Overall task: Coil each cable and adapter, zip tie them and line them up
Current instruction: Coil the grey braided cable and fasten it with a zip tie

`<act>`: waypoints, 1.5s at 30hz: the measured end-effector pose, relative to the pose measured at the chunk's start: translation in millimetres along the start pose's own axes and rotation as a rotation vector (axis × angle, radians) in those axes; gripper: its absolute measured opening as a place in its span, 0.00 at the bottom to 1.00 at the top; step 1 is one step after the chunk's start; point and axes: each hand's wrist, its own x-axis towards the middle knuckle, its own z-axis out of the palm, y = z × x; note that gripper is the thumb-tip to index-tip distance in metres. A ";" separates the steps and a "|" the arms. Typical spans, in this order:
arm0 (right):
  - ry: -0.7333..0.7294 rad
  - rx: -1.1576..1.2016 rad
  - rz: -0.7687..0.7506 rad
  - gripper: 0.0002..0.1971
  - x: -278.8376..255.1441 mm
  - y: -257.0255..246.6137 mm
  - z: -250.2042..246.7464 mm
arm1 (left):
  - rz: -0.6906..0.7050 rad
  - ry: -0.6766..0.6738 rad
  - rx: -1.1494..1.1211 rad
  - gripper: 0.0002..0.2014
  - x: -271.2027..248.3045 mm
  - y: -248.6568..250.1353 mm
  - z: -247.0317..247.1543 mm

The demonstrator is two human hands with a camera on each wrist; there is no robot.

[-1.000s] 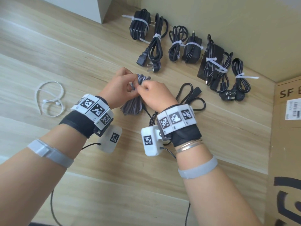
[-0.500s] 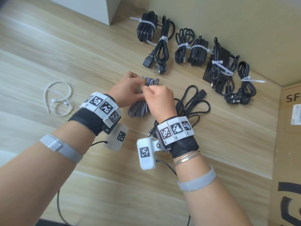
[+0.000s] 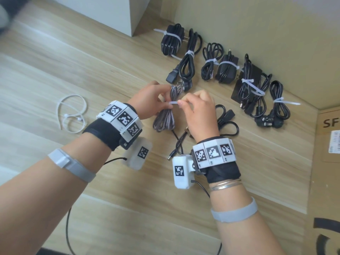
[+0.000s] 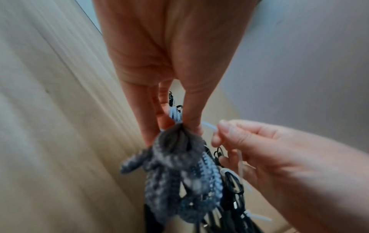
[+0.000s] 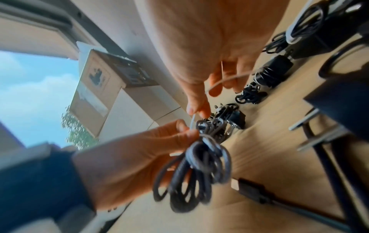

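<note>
**cablewrangler:** Holding the braided cable (image 3: 166, 109) up over the wooden floor (image 3: 92, 67) between both hands. It's hanging roughly upright, long axis running from the top loops by the fingers down to the bottom loops near the floor. Left hand (image 3: 149, 101) is pinching the bundle around its upper middle, fingers curled round it. Right hand (image 3: 199, 111) is pinching the tail of the white zip tie (image 3: 173, 102), thumb and forefinger closed on it, tail sticking out sideways toward the right.

**tidydesk:** How's the room looking?

**cablewrangler:** Tied bundles (image 3: 220, 65) are lining the wall (image 3: 257, 24) beyond the hands, a loose black cable (image 3: 227, 119) is lying just beside the right wrist, and spare zip ties (image 3: 71, 113) are sitting well apart on the left. Cardboard box (image 3: 327, 162) is hugging the right edge. Cable's looking grey, speckled, woven, folded into several long loops.
</note>
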 end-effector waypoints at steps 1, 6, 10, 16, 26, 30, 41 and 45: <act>0.058 -0.026 -0.005 0.09 -0.8 0.4 -0.3 | -0.008 0.006 -0.041 0.15 -0.3 2.3 -0.4; 0.221 -0.125 -0.042 0.07 -1.5 -3.6 -1.7 | 0.000 0.046 -0.127 0.14 1.4 11.7 -1.5; 0.041 0.004 0.042 0.12 -0.8 -11.8 -10.2 | 0.008 0.065 -0.222 0.13 1.5 19.5 0.7; -0.308 0.121 0.273 0.24 -5.4 -14.6 -22.9 | 0.002 -0.019 -0.287 0.10 0.4 24.9 7.2; -0.223 0.239 0.320 0.12 -7.4 3.7 -23.1 | 0.080 0.124 -0.192 0.21 -2.8 8.0 10.9; -0.173 0.332 0.349 0.11 -7.2 11.5 -20.3 | 0.052 -0.043 -0.111 0.20 -3.9 -2.0 18.0; -0.168 0.495 0.342 0.12 -11.3 14.8 -20.9 | 0.035 -0.282 -0.391 0.11 -4.0 -2.0 24.2; -0.191 0.428 0.318 0.12 -11.3 17.5 -20.5 | 0.000 -0.218 -0.509 0.11 -2.6 -0.6 26.1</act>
